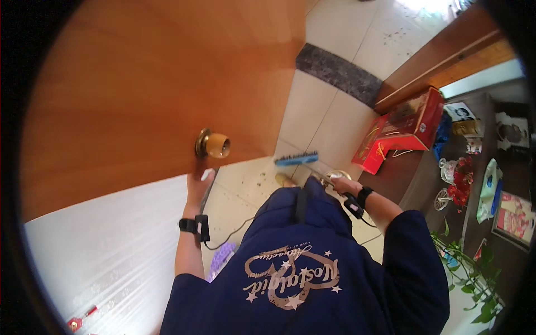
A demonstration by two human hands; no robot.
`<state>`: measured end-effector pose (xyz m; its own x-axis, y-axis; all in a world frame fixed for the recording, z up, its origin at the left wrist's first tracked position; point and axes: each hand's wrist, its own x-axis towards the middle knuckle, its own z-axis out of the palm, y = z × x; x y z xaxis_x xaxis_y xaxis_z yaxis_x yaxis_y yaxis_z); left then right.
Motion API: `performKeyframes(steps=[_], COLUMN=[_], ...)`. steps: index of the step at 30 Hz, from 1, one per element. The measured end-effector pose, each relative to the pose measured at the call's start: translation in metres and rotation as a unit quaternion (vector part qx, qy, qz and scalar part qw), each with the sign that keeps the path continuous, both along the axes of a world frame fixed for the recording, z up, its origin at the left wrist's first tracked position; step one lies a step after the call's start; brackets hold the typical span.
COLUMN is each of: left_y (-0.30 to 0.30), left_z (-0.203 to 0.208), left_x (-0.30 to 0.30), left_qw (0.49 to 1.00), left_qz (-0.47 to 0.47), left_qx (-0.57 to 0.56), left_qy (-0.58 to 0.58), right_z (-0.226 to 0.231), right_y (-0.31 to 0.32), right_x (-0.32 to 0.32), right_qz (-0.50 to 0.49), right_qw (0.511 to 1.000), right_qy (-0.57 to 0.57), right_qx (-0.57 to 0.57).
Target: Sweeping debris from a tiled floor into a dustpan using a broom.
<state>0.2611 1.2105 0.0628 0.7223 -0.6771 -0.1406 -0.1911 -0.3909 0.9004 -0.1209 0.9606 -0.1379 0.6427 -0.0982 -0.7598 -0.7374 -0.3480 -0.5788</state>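
My left hand is at the free edge of a brown wooden door, beside the round knob. Its thumb shows, while the other fingers are mostly lost against the door edge. My right hand is closed around the thin handle of a broom. The broom's blue head with dark bristles rests low over the tiled floor, beyond my feet and close to the door's bottom corner. Black bands with small boxes and cables are strapped to both wrists.
Dark crumbs dot the floor near the door. A dark stone threshold crosses the doorway. Red boxes stand by a dark cabinet on the right, with red flowers, framed pictures and a trailing plant. Something purple lies by my left arm.
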Motion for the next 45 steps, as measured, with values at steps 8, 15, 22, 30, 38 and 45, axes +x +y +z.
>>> performKeyframes(steps=[8,15,22,30,38,45], left_y=[0.015,-0.022,-0.087,-0.141,-0.218,-0.253], left_z=[-0.025,0.017,0.087,0.104,0.086,0.073], left_x=[-0.003,-0.032,-0.067,-0.098,-0.110,-0.132], left_qw=[0.985,0.955,0.940,0.865,0.791,0.803], left_qz=[-0.084,-0.268,-0.210,-0.278,-0.521,-0.513], left_qx=[-0.079,0.053,-0.088,-0.125,-0.214,-0.243], left_qy=[0.130,0.116,-0.255,-0.399,-0.237,-0.181], right_z=[0.059,0.103,0.062,0.087,0.087,0.113], right_y=[0.020,0.029,0.027,0.029,0.023,0.017], right_x=[-0.058,-0.056,-0.084,-0.092,-0.120,-0.096], right_qz=[-0.028,-0.008,0.054,-0.061,0.029,0.048], right_qw=[0.999,0.997,0.982,0.988,0.971,0.976], right_qy=[-0.014,0.018,0.040,0.046,-0.001,0.069], right_qx=[-0.016,-0.079,-0.179,-0.138,-0.236,-0.199])
